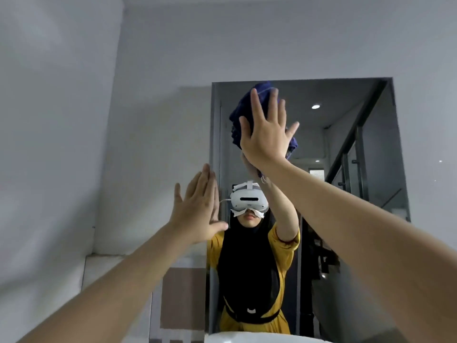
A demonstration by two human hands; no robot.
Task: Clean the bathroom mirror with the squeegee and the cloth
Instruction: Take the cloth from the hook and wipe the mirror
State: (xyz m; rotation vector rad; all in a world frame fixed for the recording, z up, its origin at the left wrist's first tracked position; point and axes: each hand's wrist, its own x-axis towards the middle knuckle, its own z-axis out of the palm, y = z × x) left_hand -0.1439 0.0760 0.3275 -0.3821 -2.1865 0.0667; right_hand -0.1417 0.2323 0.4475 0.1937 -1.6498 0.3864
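The mirror [358,149] hangs on the grey wall ahead, its left edge near the middle of the view. My right hand [265,134] is raised near the mirror's top left, fingers spread, its palm flat on a dark blue cloth [238,117] that it presses against the glass. My left hand [197,214] is flat and empty, fingers together, resting on the wall right at the mirror's left edge. No squeegee is in view. The mirror reflects a person in a yellow top with a white headset.
A white basin rim [247,337] shows at the bottom edge below the mirror. A grey wall [74,120] fills the left, with a ledge [103,256] low down and a brown tiled patch [183,298] beside the mirror.
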